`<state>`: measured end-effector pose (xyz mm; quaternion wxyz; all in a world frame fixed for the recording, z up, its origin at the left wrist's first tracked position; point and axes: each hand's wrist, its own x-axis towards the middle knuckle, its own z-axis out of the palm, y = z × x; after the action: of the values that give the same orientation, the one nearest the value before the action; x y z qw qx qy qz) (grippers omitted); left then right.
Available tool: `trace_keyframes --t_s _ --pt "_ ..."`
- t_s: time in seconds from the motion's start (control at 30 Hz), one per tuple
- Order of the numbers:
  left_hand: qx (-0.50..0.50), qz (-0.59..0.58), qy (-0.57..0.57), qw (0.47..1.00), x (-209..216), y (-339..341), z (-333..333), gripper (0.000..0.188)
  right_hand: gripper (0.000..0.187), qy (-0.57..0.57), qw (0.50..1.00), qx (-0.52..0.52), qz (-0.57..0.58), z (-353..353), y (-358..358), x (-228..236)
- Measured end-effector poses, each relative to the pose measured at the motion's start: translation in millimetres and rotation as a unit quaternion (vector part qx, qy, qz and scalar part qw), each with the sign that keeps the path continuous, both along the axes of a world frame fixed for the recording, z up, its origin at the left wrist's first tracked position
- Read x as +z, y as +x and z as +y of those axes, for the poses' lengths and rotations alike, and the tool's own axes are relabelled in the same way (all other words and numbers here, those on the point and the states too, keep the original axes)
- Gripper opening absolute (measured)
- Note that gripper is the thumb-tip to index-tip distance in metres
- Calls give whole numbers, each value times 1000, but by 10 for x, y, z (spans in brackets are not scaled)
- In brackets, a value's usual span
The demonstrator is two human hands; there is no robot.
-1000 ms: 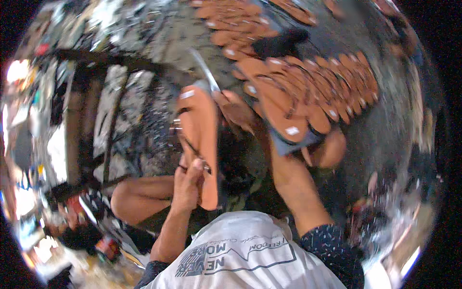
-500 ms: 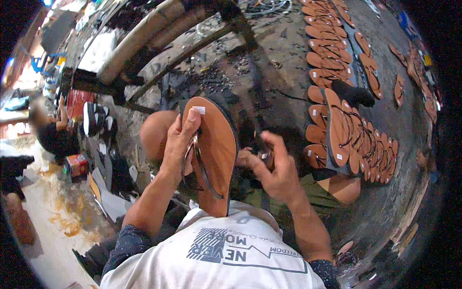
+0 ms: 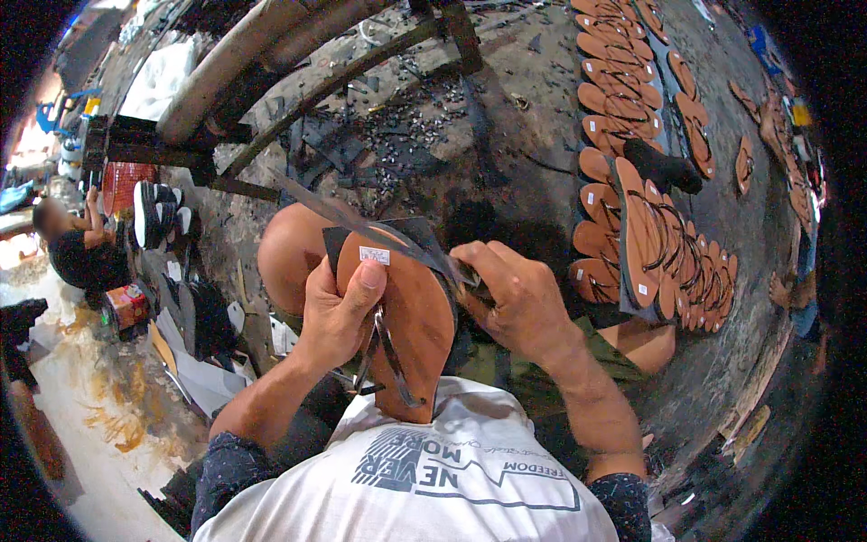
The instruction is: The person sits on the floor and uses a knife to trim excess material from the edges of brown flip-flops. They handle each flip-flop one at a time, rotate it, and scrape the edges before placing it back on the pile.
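My left hand [image 3: 341, 312] grips a brown thong sandal [image 3: 417, 316] upright in front of my shirt. Its thumb presses beside a small white label near the sandal's far end. Dark straps hang at the lower half. Behind that far end, corners of a black sole sheet [image 3: 332, 246] stick out past the brown edge. My right hand [image 3: 522, 298] is closed around a knife [image 3: 361, 224], whose handle is mostly hidden by the fingers. The long grey blade slants up and left across the sandal's far end, close to the black sheet.
Rows of brown sandals [image 3: 619, 99] lie on the ground to the right, beside a dark cloth-like thing [image 3: 664, 167]. A wooden frame [image 3: 244, 68] stands at the upper left. Black scraps [image 3: 321, 149] litter the ground. Far left, a person [image 3: 81, 248] sits near dark shoes [image 3: 149, 212].
My right hand has turned, and the long blade now shows across the sandal's far end. The sandal has moved slightly down, exposing more of the black sheet's corners.
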<state>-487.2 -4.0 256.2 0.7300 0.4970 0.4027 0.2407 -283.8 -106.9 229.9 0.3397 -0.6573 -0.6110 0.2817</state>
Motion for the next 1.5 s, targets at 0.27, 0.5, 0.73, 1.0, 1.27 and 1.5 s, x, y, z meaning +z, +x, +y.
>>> trace_keyframes --t_s 0.27,0.5,0.73,1.0,1.27,1.5 --pt "-138 31 24 990 6 -25 50 45 34 34 983 178 38 692 214 141" --pt "-111 -131 -117 978 -54 210 281 56 31 -100 937 -62 330 444 561 420" --pt "81 -328 -282 898 -633 611 -391 50 36 -30 855 -224 466 -159 159 142" --pt "226 -161 -245 929 -449 602 -411 34 30 68 974 -215 -4 -1071 -265 -684" --pt "250 -104 -213 939 -688 253 -601 29 42 -50 987 -150 24 -581 -144 -394" --pt "186 -77 -182 963 -778 -36 -592 56 40 -86 991 -8 106 -184 23 -229"
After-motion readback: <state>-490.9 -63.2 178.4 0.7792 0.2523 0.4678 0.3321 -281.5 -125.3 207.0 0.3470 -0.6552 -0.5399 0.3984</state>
